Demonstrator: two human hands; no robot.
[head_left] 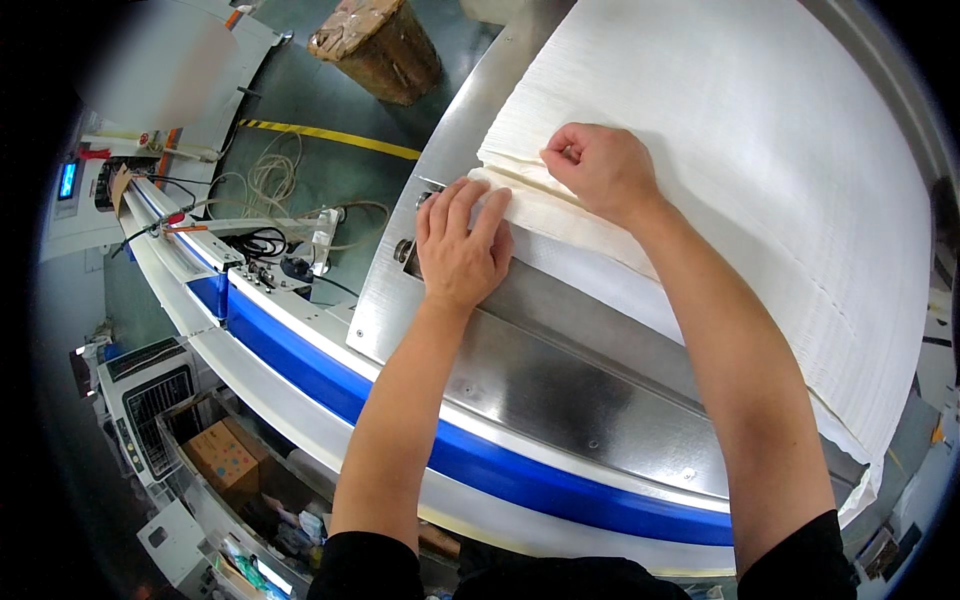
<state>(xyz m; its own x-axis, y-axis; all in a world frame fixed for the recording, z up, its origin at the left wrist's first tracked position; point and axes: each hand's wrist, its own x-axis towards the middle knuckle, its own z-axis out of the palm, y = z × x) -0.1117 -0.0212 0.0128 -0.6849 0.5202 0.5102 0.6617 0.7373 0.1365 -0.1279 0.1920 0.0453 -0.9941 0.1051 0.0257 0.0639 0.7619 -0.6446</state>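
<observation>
A large stack of thin white sheets [720, 150], perhaps paper or tissue, lies on a metal worktop [540, 370]. A narrow front bundle of sheets [575, 225] is parted from the rest by a gap at its left end. My left hand [460, 240] lies palm down at that end, its fingers stretched out and the tips touching the bundle's corner. Just behind the gap, my right hand [605, 175] is closed over the stack, thumb and fingers curled together. Whatever may be between those fingers is hidden.
A blue and white rail [480, 475] runs along the worktop's near side. Small metal fittings [404, 250] sit beside my left hand. To the left are coiled hoses [275, 180], black cables [262, 243] and a brown bin [385, 55]. An open container holds a cardboard box [222, 455].
</observation>
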